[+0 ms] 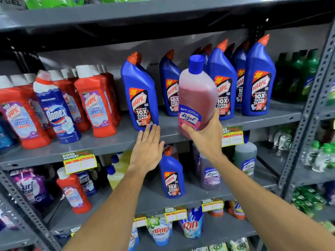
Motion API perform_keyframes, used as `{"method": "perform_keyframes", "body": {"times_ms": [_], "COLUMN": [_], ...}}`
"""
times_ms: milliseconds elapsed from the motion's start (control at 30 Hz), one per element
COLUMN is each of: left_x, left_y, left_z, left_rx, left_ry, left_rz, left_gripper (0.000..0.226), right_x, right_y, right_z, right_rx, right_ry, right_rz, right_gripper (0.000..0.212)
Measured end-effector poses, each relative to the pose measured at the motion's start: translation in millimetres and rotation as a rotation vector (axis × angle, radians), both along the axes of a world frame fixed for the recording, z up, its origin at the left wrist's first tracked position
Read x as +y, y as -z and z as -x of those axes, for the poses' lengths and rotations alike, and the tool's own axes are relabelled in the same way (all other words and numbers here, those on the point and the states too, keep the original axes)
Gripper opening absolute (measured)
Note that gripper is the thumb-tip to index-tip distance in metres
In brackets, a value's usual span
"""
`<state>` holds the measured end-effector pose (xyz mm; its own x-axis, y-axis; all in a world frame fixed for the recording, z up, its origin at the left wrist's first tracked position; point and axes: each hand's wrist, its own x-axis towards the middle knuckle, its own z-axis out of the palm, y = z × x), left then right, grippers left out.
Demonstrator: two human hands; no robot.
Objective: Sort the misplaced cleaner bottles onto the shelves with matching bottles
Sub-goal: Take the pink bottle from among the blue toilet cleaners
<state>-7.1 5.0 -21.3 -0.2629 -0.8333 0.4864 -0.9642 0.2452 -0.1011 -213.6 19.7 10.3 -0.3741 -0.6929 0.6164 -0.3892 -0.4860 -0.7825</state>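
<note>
While the red Harpic bathroom-cleaner bottles with white caps (94,104) crowded the left end of the grey metal middle shelf (112,142), a single blue-and-white Domex bottle (56,109) stood among them near the front edge. Further right on the same shelf stood a lone blue Harpic bottle with an orange nozzle cap (139,95), tilted slightly. Just below and in front of its base, the left hand (147,151) was released, flat and fingers spread, with the fingertips near the bottle's foot; whether they touched it could not be told. Beneath that hand, on the lower shelf (181,198), another blue Harpic bottle (172,176) stood alone, with a red Harpic bottle (74,192) to its left. To the right, the right hand (204,134) was grasping a translucent pink Lizol bottle with a blue cap (197,91) by its lower part, thumb across the label, holding it upright in front of the middle shelf's edge. Behind and beside it stood a group of blue Harpic bottles (257,82), and dark green bottles (297,77) filled the far right end.
</note>
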Motion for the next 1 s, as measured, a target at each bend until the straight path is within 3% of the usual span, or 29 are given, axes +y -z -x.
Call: {"method": "perform_keyframes", "body": {"times_ms": [133, 300, 733, 1000], "left_x": [18, 31, 31, 11], "left_y": [27, 71, 210, 269], "left_z": [6, 11, -17, -42], "left_rx": [-0.052, -0.038, 0.073, 0.065], "left_ry": [0.029, 0.045, -0.031, -0.042], "left_rz": [0.096, 0.047, -0.460, -0.629], "left_gripper": [0.062, 0.066, 0.071, 0.071], "right_x": [23, 43, 26, 1], "right_y": [17, 52, 203, 262], "right_z": [4, 7, 4, -11], "right_rx": [-0.072, -0.160, -0.246, -0.178], "right_ry": [0.025, 0.054, 0.119, 0.178], "right_rz": [0.003, -0.007, -0.341, -0.480], "right_gripper": [0.079, 0.081, 0.077, 0.081]}}
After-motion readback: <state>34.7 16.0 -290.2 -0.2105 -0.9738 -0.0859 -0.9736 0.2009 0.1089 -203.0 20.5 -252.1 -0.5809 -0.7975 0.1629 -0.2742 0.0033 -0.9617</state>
